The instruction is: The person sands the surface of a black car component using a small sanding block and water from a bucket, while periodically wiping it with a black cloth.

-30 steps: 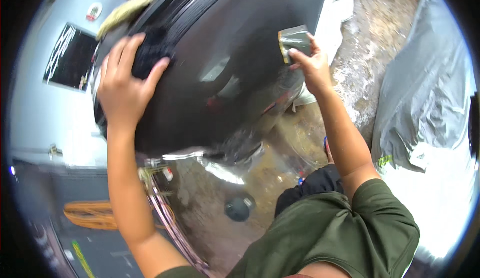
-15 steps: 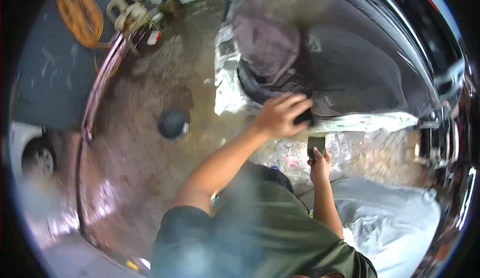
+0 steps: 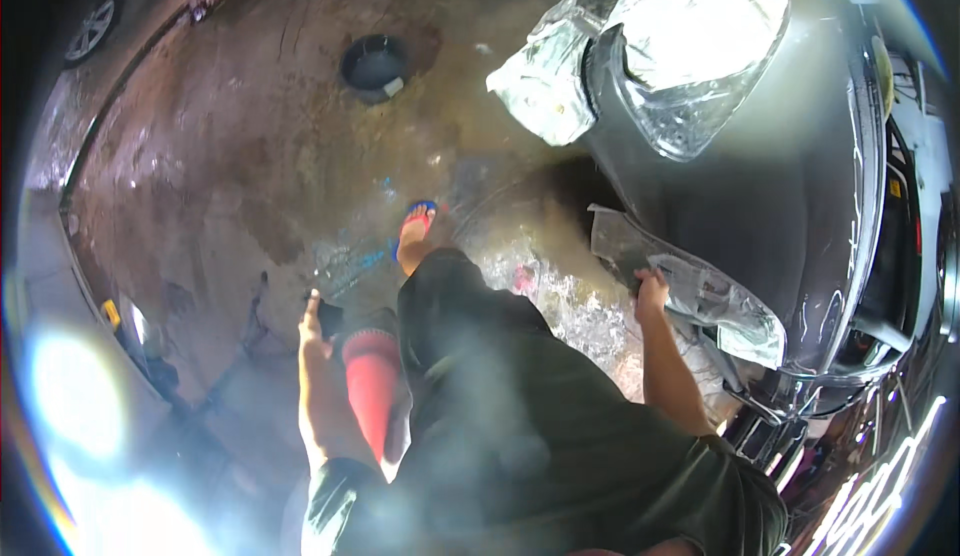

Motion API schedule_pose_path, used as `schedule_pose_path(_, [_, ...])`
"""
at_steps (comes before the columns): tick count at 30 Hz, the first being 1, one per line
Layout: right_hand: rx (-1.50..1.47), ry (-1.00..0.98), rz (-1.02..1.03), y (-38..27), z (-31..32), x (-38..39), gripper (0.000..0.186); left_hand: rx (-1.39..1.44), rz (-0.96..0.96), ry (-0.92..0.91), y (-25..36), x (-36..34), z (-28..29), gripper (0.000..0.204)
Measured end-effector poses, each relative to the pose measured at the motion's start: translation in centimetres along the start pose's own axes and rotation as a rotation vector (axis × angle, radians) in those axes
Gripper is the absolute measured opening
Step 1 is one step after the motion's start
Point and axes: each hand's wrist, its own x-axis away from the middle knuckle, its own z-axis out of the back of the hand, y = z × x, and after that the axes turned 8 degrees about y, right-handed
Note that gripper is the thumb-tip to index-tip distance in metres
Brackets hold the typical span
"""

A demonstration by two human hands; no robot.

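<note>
Left hand [image 3: 312, 318]: arm hanging down, fingers closed on a small dark pad [image 3: 329, 316] above the wet concrete floor [image 3: 220, 156]; pad's axis cannot be told. Round dark bucket [image 3: 374, 64] near the floor's far edge. Right hand [image 3: 650, 291]: arm stretched forward, gripping crumpled clear plastic sheeting [image 3: 690, 291], running left to right across the dark car body [image 3: 800, 206].

Dark green short-sleeved shirt [image 3: 560, 456], dark shorts [image 3: 450, 301], bare forearms, blue flip-flop with red strap [image 3: 415, 221] on one foot, red cloth [image 3: 372, 386] at hip.
</note>
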Motion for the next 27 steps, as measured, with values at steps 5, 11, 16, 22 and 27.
schedule_pose_path(5, [-0.002,-0.112,-0.191,-0.1,-1.3,3.8,0.029,-0.004,0.195,-0.056,-17.8,3.1,3.9,0.065])
schedule_pose_path(11, [0.198,-0.327,-0.190,4.0,-2.0,7.6,0.035,-0.116,0.239,0.123,-25.5,4.3,3.1,0.061])
schedule_pose_path(16, [0.197,-0.225,-0.238,3.0,-5.1,8.9,0.039,-0.183,0.213,0.162,-21.3,1.4,4.1,0.052])
schedule_pose_path(22, [-0.435,-0.428,-0.481,-1.5,-11.1,9.8,0.041,0.237,-0.079,-0.178,-4.1,-2.7,0.0,0.043])
schedule_pose_path(27, [-0.791,-0.236,-0.488,-3.5,-11.9,11.8,0.084,-0.033,-0.488,-0.597,19.4,11.6,-19.6,0.037])
